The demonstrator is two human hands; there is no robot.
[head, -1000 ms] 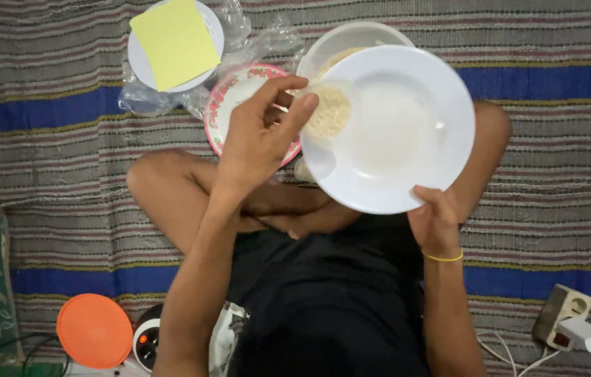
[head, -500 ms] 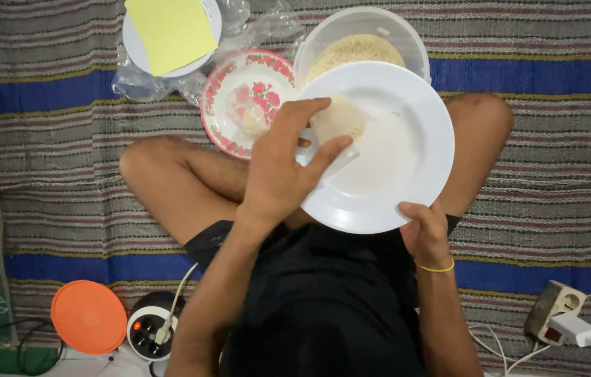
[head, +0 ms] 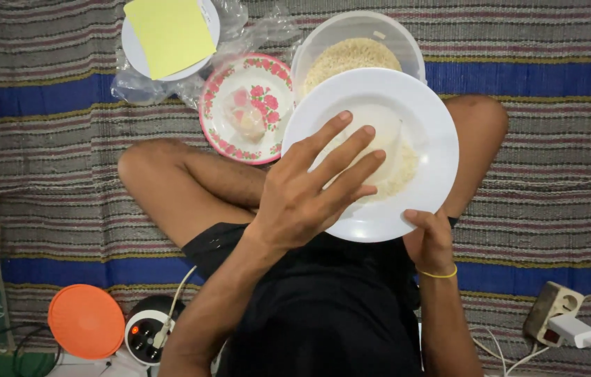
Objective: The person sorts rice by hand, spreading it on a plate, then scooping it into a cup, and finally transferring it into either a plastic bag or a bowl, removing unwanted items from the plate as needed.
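Note:
A white plate [head: 441, 132] is held over my lap, with my right hand [head: 429, 241] gripping its near rim; a yellow band circles that wrist. My left hand [head: 309, 199] reaches over the plate with its fingers spread on a small clear cup [head: 381, 129], which lies tipped against the plate. Pale grains [head: 402, 178] lie on the plate beside the cup. Just behind the plate stands a clear round tub [head: 358, 19] filled with the same pale grains [head: 348, 59].
A flowered pink-rimmed plate [head: 217, 132] holding a small wrapped lump [head: 246, 120] sits left of the tub. A yellow sheet [head: 170, 31] lies on a white disc over crumpled plastic [head: 135, 87]. An orange lid [head: 86, 321], a small appliance [head: 145, 336] and a power strip [head: 559, 320] lie near me.
My left hand brought the cup of grains down onto the white plate and now lies flatter over it, with grains spilled on the plate. The plate sank closer to my lap.

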